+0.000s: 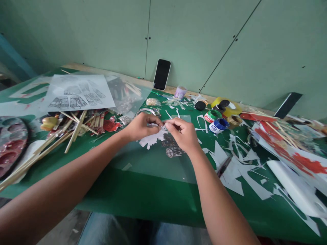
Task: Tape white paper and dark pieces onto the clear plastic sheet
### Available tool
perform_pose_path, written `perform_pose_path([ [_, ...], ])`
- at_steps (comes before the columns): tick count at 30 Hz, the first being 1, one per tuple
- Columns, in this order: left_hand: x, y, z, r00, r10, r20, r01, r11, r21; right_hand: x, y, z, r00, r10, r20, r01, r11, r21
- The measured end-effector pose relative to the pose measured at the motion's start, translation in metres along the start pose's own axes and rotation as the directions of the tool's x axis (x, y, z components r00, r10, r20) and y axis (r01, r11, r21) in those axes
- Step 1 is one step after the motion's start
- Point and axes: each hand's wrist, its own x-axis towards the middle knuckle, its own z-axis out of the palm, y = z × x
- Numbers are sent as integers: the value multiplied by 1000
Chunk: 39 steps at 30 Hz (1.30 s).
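My left hand (143,126) is closed on a white paper cutout (152,140) with a jagged, fringed edge, which hangs below the fingers. My right hand (182,133) meets it fingertip to fingertip, its thumb and forefinger pinching the cutout's upper right edge. Just under the right hand, dark printed cutouts (174,151) lie on a clear plastic sheet (150,173). The fingers hide part of the held paper.
Blue (219,126) and green (211,116) paint jars stand to the right, near paper scraps (231,170) and a dark cutting tool (224,166). Wooden sticks (76,131), a printed sheet (80,92) and a paint palette (12,143) lie left. A phone (162,75) leans against the wall.
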Motion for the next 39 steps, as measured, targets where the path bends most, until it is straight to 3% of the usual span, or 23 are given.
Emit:
perform_pose_path([
  [6, -1, -1, 1, 1000, -22, 23, 21, 999, 25, 1, -2, 2, 999, 36, 9, -35, 999, -23],
  [15, -1, -4, 4, 997, -56, 48, 56, 998, 9, 2, -4, 3, 998, -42, 37, 46, 993, -111],
  [27, 0, -5, 1, 996, -71, 45, 71, 997, 19, 0, -5, -1, 996, 68, 57, -68, 998, 2],
  [34, 0, -7, 3, 997, -58, 51, 56, 998, 37, 0, -2, 3, 998, 66, 20, -66, 997, -36],
  [39, 0, -9, 6, 994, -108, 10, 108, 994, 26, 0, 1, 6, 997, 80, -12, -81, 995, -61],
])
